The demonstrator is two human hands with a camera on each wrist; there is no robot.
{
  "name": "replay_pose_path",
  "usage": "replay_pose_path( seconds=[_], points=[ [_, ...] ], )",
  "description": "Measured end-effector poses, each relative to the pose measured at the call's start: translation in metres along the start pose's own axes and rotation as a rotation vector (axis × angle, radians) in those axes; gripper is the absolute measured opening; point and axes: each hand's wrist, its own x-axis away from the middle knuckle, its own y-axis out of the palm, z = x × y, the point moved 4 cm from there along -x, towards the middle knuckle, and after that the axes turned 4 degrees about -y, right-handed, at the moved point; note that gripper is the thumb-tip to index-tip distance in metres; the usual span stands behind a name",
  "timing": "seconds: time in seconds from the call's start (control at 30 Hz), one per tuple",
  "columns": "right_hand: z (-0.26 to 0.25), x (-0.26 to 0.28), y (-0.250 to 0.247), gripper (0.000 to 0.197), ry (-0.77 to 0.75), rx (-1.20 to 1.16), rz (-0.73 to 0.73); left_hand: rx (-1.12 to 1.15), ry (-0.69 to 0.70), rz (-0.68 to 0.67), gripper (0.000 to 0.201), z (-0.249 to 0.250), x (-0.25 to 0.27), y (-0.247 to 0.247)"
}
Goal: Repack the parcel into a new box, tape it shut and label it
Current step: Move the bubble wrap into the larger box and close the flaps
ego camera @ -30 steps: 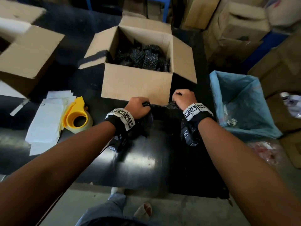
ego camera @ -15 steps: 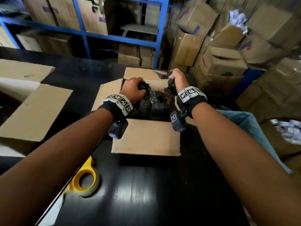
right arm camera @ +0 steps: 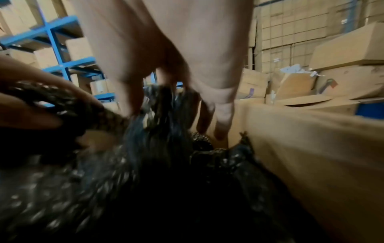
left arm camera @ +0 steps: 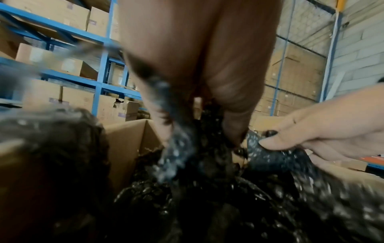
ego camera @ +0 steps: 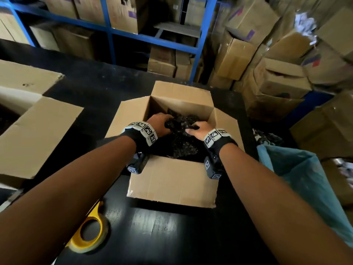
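An open cardboard box [ego camera: 172, 180] stands on the black table, its flaps spread. Inside lies a black bubble-wrapped parcel [ego camera: 181, 138]. My left hand [ego camera: 160, 124] grips the wrap at the left of the box. My right hand [ego camera: 196, 130] pinches the wrap at the right. In the left wrist view my left hand's fingers [left arm camera: 234, 125] dig into the black wrap [left arm camera: 207, 189], and the right hand's thumb [left arm camera: 276, 141] presses a fold. The right wrist view shows the right hand's fingers [right arm camera: 133, 98] curled into the wrap [right arm camera: 166, 164] by the box wall [right arm camera: 311, 148].
A yellow tape dispenser [ego camera: 91, 234] lies on the table at the near left. Another open cardboard box [ego camera: 34, 127] sits at the left. A blue bag-lined bin [ego camera: 298, 176] stands at the right. Blue shelving [ego camera: 152, 37] and stacked cartons fill the back.
Both hands carried the black wrapped bundle from the table in front of the box up over it and down inside. The hands now sit lower in the box and closer together.
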Motion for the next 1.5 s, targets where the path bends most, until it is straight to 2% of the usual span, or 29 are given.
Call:
replay_pose_path(
  seconds=[0.07, 0.2, 0.33, 0.4, 0.47, 0.5, 0.57, 0.63, 0.67, 0.73, 0.8, 0.87, 0.97, 1.07, 1.2, 1.3, 1.33, 1.4, 1.47, 1.5],
  points=[
    [-0.002, 0.005, -0.001, 0.059, -0.021, -0.018, -0.040, -0.004, 0.030, -0.031, 0.061, 0.005, 0.003, 0.001],
    [-0.005, 0.015, -0.018, 0.048, -0.075, -0.026, 0.055, -0.071, 0.028, -0.094, 0.069, 0.005, 0.013, 0.006],
    [0.000, 0.034, -0.022, 0.043, -0.089, 0.043, 0.110, -0.280, 0.031, 0.100, 0.056, 0.002, 0.033, 0.003],
    [0.002, 0.044, -0.011, 0.041, -0.083, 0.096, 0.004, -0.218, 0.020, 0.069, 0.052, 0.002, 0.040, 0.006],
    [0.004, 0.050, 0.007, 0.041, -0.072, 0.089, -0.123, -0.126, 0.022, -0.015, 0.055, 0.001, 0.049, 0.014],
    [0.006, 0.051, 0.013, 0.040, -0.075, 0.068, -0.136, -0.090, 0.038, -0.046, 0.057, 0.000, 0.055, 0.017],
    [0.008, 0.053, 0.017, 0.034, -0.092, -0.004, -0.063, -0.026, 0.097, -0.034, 0.050, -0.003, 0.067, 0.016],
    [0.007, 0.055, 0.016, 0.028, -0.118, -0.043, 0.038, 0.000, 0.115, 0.106, 0.035, -0.011, 0.075, 0.005],
    [0.006, 0.056, 0.015, 0.029, -0.127, -0.049, 0.079, -0.021, 0.080, 0.178, 0.031, -0.019, 0.078, -0.002],
    [0.003, 0.057, 0.015, 0.034, -0.129, -0.037, 0.135, -0.104, -0.113, 0.245, 0.036, -0.041, 0.084, -0.013],
    [0.000, 0.057, 0.017, 0.037, -0.135, -0.019, 0.160, -0.163, -0.368, 0.168, 0.052, -0.063, 0.089, -0.015],
    [-0.003, 0.056, 0.022, 0.037, -0.155, -0.012, 0.155, -0.172, -0.469, 0.091, 0.060, -0.074, 0.092, -0.010],
    [-0.006, 0.057, 0.028, 0.035, -0.191, 0.008, 0.135, -0.135, -0.412, 0.132, 0.041, -0.072, 0.091, -0.007],
    [-0.006, 0.058, 0.034, 0.027, -0.221, 0.060, 0.125, -0.099, -0.290, 0.243, 0.027, -0.060, 0.092, -0.014],
    [0.003, 0.058, 0.031, 0.012, -0.230, 0.054, 0.151, 0.069, -0.009, 0.379, 0.027, -0.019, 0.092, -0.040],
    [0.014, 0.061, 0.021, 0.012, -0.189, -0.067, 0.182, 0.198, 0.219, 0.454, 0.024, 0.020, 0.080, -0.061],
    [0.019, 0.063, 0.017, 0.013, -0.161, -0.109, 0.195, 0.238, 0.238, 0.461, 0.025, 0.030, 0.075, -0.063],
    [0.029, 0.064, 0.011, 0.013, -0.109, -0.198, 0.246, 0.313, 0.176, 0.418, 0.029, 0.041, 0.063, -0.058],
    [0.037, 0.065, 0.008, 0.012, -0.077, -0.270, 0.296, 0.257, 0.087, 0.285, 0.033, 0.046, 0.053, -0.038],
    [0.041, 0.066, 0.007, 0.012, -0.067, -0.283, 0.305, 0.154, 0.052, 0.195, 0.035, 0.046, 0.050, -0.025]
  ],
)
